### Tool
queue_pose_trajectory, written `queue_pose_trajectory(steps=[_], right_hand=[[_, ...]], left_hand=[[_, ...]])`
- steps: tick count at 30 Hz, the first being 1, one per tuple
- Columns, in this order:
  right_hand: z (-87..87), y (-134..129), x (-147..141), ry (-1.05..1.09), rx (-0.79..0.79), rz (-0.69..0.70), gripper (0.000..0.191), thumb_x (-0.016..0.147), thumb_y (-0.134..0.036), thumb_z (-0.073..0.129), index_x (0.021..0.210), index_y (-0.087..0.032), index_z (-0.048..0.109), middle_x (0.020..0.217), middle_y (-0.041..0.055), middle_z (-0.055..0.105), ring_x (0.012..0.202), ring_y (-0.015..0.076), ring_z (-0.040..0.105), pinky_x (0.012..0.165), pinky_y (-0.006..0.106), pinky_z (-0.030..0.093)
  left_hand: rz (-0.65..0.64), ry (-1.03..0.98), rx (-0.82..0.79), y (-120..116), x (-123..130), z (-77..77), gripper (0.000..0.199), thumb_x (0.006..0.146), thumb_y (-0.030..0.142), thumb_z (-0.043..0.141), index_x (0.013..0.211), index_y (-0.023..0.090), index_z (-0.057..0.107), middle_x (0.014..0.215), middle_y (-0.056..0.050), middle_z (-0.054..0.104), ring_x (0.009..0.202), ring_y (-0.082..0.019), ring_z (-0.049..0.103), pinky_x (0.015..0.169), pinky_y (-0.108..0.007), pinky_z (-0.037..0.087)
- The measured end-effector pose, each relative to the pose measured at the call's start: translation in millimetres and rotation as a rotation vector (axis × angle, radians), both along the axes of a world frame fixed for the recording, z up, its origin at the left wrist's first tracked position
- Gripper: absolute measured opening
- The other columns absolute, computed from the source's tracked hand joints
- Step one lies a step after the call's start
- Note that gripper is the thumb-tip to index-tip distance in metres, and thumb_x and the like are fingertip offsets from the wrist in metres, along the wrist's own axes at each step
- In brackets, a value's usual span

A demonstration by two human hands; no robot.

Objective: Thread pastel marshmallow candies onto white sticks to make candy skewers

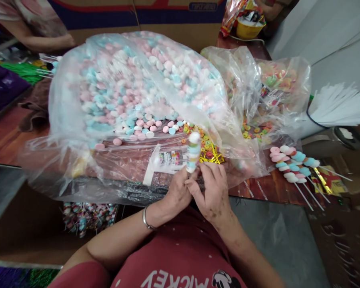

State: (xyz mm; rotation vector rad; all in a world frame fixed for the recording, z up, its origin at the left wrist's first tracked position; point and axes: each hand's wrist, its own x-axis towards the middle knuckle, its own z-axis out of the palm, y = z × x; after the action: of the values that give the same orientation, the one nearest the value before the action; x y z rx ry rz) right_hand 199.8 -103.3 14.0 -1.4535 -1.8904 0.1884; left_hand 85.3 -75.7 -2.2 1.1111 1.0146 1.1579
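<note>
A marshmallow skewer (193,154) in white, pink and pale blue stands upright in front of me. My left hand (177,194) is closed round its lower end. Close against it, my right hand (214,194) has its thumb and fingers bent at the skewer's base; what lies between them is hidden. Just beyond my right fingers lie gold twist ties (212,155) and ring-shaped gummies (207,143). A printed clear packet (169,157) rests left of the skewer. Loose marshmallows (144,126) spill from a big clear bag (132,84) behind.
Finished skewers (292,164) lie at the right by a gold packet (333,180). Behind them, white sticks (342,106) stand in a container. A bag of gummy rings (276,80) sits back right. An open box (24,224) is below left. Another person's arm (48,42) shows far left.
</note>
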Motion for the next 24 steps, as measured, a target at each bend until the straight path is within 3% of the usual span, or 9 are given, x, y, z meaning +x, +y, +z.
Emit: queue_pose_trajectory(steps=[3, 9, 12, 15, 17, 19, 21, 22, 24], right_hand=[[4.1, 6, 9, -0.017, -0.128, 0.129, 0.028, 0.097, -0.034, 0.042, 0.102, -0.015, 0.062, 0.100, 0.0118, 0.063, 0.095, 0.0246, 0.052, 0.087, 0.043, 0.046], [5.1, 12, 19, 0.000, -0.124, 0.202, 0.020, 0.097, -0.023, 0.039, 0.099, -0.018, 0.059, 0.095, 0.0093, 0.063, 0.092, 0.0225, 0.056, 0.085, 0.039, 0.048], [-3.4, 13, 22, 0.001, -0.112, 0.163, 0.022, 0.096, -0.018, 0.037, 0.107, -0.018, 0.056, 0.093, 0.0078, 0.065, 0.086, 0.0209, 0.059, 0.075, 0.034, 0.048], [-10.1, 11, 23, -0.185, -0.044, 0.194, 0.024, 0.095, -0.015, 0.035, 0.103, -0.017, 0.057, 0.085, 0.0072, 0.064, 0.077, 0.0205, 0.057, 0.067, 0.032, 0.045], [-8.4, 9, 20, -0.351, 0.021, 0.264, 0.024, 0.095, -0.014, 0.036, 0.092, -0.018, 0.059, 0.078, 0.0062, 0.062, 0.073, 0.0204, 0.053, 0.067, 0.032, 0.042], [-1.6, 6, 13, -0.459, 0.078, 0.321, 0.026, 0.096, -0.014, 0.036, 0.085, -0.018, 0.060, 0.075, 0.0055, 0.060, 0.072, 0.0201, 0.050, 0.067, 0.033, 0.039], [7.3, 4, 5, -0.503, 0.143, 0.348, 0.028, 0.097, -0.013, 0.036, 0.082, -0.017, 0.060, 0.072, 0.0049, 0.057, 0.069, 0.0196, 0.046, 0.066, 0.034, 0.036], [11.4, 3, 2, -0.517, 0.174, 0.353, 0.028, 0.096, -0.012, 0.037, 0.081, -0.017, 0.060, 0.071, 0.0050, 0.057, 0.069, 0.0195, 0.045, 0.065, 0.034, 0.036], [16.7, 0, -3, -0.543, 0.222, 0.349, 0.028, 0.095, -0.010, 0.038, 0.081, -0.015, 0.061, 0.069, 0.0052, 0.056, 0.068, 0.0196, 0.044, 0.066, 0.035, 0.035]], left_hand=[[-0.086, 0.087, 0.169, -6, 3, -4.0, 0.011, 0.084, 0.020, 0.058, 0.092, 0.022, 0.065, 0.088, -0.006, 0.069, 0.085, -0.022, 0.062, 0.087, -0.035, 0.047], [-0.219, 0.355, 0.383, -11, -5, -5.5, 0.020, 0.079, 0.016, 0.058, 0.098, 0.020, 0.057, 0.088, -0.008, 0.066, 0.079, -0.024, 0.061, 0.076, -0.038, 0.051], [-0.496, 0.546, 0.423, -13, -26, 17.4, 0.015, 0.083, 0.022, 0.061, 0.097, 0.019, 0.060, 0.090, -0.010, 0.067, 0.081, -0.025, 0.063, 0.074, -0.038, 0.052], [-0.715, 0.637, 0.465, -18, -53, 58.1, 0.016, 0.090, 0.023, 0.056, 0.103, 0.020, 0.065, 0.082, -0.007, 0.070, 0.075, -0.023, 0.065, 0.072, -0.034, 0.052], [-0.732, 0.532, 0.487, -19, -70, 82.7, 0.024, 0.093, 0.019, 0.052, 0.114, 0.024, 0.063, 0.079, -0.004, 0.071, 0.070, -0.019, 0.066, 0.070, -0.030, 0.052], [-0.568, 0.520, 0.535, -15, -80, 94.5, 0.031, 0.091, 0.015, 0.053, 0.118, 0.026, 0.062, 0.090, -0.005, 0.072, 0.080, -0.020, 0.067, 0.077, -0.031, 0.052], [-0.450, 0.582, 0.548, -4, -84, 90.6, 0.035, 0.087, 0.018, 0.060, 0.121, 0.024, 0.062, 0.105, -0.010, 0.071, 0.095, -0.025, 0.066, 0.087, -0.036, 0.052], [-0.460, 0.607, 0.533, 4, -84, 83.9, 0.037, 0.085, 0.021, 0.063, 0.121, 0.023, 0.063, 0.110, -0.012, 0.070, 0.101, -0.028, 0.065, 0.090, -0.039, 0.051], [-0.631, 0.565, 0.470, 20, -81, 66.8, 0.036, 0.083, 0.026, 0.066, 0.119, 0.022, 0.064, 0.112, -0.013, 0.070, 0.102, -0.029, 0.066, 0.087, -0.038, 0.053]])
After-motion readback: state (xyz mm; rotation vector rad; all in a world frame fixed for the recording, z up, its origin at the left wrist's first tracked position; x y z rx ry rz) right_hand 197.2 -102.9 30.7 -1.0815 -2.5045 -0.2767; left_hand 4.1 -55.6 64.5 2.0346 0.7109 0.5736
